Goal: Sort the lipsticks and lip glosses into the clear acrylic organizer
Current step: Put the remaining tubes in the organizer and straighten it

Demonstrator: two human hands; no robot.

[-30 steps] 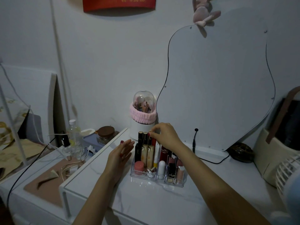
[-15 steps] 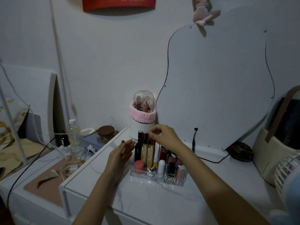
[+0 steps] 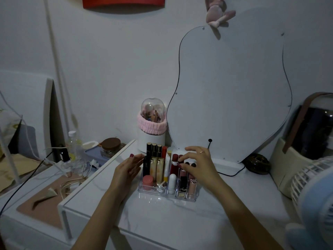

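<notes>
While both forearms reach forward over the white counter [image 3: 162, 222], the clear acrylic organizer [image 3: 167, 193] stands between the two hands, near the counter's back edge and just in front of a wavy-edged mirror [image 3: 232, 94]. Left hand [image 3: 128, 170]: palm turned toward the organizer's left wall, fingers straight and together, thumb up; it holds nothing, and whether it touches the wall cannot be told. Right hand [image 3: 198, 165]: arched over the organizer's right rear compartments, wrist raised, fingers bent downward, a ring on one finger. Its grip is a light pinch, fingertips closing on the top of a dark red lipstick [image 3: 174, 166] that stands upright in the organizer. Other tubes fill the compartments: black-and-gold ones at the rear left, a white tube and pink pieces in front. A domed brush holder [image 3: 152, 127] stands behind the organizer.
</notes>
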